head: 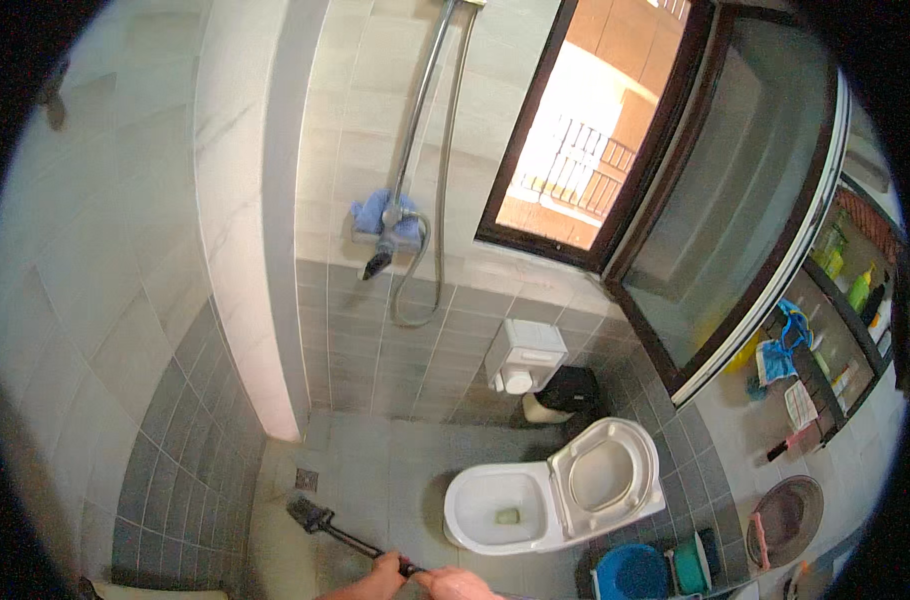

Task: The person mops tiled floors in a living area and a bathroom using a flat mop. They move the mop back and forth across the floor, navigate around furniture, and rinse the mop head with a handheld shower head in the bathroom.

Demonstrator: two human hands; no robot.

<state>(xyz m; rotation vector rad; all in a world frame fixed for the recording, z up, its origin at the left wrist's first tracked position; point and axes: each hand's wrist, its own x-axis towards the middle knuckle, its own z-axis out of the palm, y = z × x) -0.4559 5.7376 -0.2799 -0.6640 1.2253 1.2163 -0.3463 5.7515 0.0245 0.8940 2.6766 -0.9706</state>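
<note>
A long-handled brush (350, 538) with a dark bristle head reaches out to the left over the tiled floor. My left hand (384, 579) is closed around its black handle. Closer to the bottom edge, my right hand (455, 583) grips the same handle; the rest of the handle is hidden. The bristle head is near a square metal floor drain (307, 480). Whether the bristles touch the floor I cannot tell. To the right of the brush stands a white toilet bowl (462, 517), its lid and seat (645, 465) raised and a greenish patch at the bottom.
A black-topped bin (575, 390) stands behind the toilet, below a white paper dispenser (534, 345). A blue basin (631, 574) is at lower right. Wall shelves (837, 300) hold bottles. The shower hose (447, 187) hangs beside an open window (575, 150). A wall edge (245, 300) juts out left.
</note>
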